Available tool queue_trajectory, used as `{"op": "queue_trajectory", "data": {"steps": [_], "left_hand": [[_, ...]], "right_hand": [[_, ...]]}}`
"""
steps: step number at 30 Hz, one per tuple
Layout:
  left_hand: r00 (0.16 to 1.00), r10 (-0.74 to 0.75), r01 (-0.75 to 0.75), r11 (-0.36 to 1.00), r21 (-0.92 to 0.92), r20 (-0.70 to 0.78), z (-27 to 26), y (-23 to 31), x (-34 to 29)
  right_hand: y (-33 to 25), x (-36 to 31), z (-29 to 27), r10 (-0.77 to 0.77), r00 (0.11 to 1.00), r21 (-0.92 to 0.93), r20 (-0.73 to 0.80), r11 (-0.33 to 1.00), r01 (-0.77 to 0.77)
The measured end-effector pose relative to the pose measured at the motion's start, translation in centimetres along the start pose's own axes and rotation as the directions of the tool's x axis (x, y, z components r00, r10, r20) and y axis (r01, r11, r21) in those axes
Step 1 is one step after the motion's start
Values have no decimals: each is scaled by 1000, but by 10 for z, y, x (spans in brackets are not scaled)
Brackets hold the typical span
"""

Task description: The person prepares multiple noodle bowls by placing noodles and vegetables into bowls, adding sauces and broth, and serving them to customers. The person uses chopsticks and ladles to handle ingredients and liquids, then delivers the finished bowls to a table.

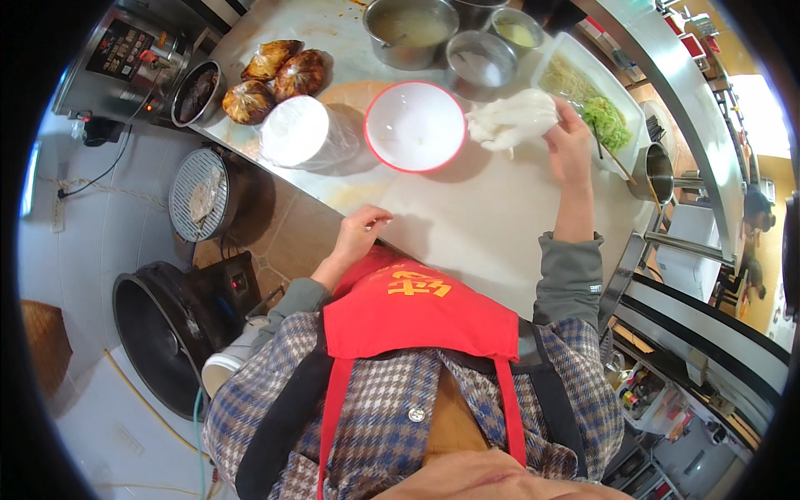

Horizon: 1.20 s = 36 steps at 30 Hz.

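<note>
Right hand [569, 148] stretched forward, pinching a limp white plastic bag [510, 118], long axis lying left-right beside the red-rimmed bowl [415, 127], left hand [357, 235] loosely curled, empty, on the table [483, 225] edge

Three wrapped brown bundles [275, 77] beside a dark pot [197, 92].

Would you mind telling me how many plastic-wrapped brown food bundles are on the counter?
3, clustered at the counter's far left: one at the back, one right, one front. Others may be hidden.
</note>
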<state>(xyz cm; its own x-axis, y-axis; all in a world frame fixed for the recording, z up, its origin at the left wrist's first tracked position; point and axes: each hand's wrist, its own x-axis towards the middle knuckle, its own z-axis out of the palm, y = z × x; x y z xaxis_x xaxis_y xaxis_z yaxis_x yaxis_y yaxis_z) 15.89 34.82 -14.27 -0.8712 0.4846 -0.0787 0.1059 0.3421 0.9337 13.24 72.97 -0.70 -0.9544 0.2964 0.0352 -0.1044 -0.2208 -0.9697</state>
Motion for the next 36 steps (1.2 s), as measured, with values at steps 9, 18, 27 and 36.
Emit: {"op": "queue_trajectory", "data": {"steps": [9, 18, 27, 36], "left_hand": [[979, -90, 90, 996, 8, 184, -94, -25, 41], [818, -390, 559, 715, -421, 423, -66, -31, 98], [767, -489, 621, 402, -673, 415, -16, -8, 160], [809, -526, 542, 490, -683, 263, -29, 5, 159]], "right_hand": [[154, 24, 109, 215, 974, -494, 70, 856, -153], [167, 61, 84, 228, 971, -653, -71, 725, -218], [140, 46, 41, 145, 895, -256, -421, 928, -271], [99, 115, -18, -288, 920, -610, -266, 789, 71]]}}
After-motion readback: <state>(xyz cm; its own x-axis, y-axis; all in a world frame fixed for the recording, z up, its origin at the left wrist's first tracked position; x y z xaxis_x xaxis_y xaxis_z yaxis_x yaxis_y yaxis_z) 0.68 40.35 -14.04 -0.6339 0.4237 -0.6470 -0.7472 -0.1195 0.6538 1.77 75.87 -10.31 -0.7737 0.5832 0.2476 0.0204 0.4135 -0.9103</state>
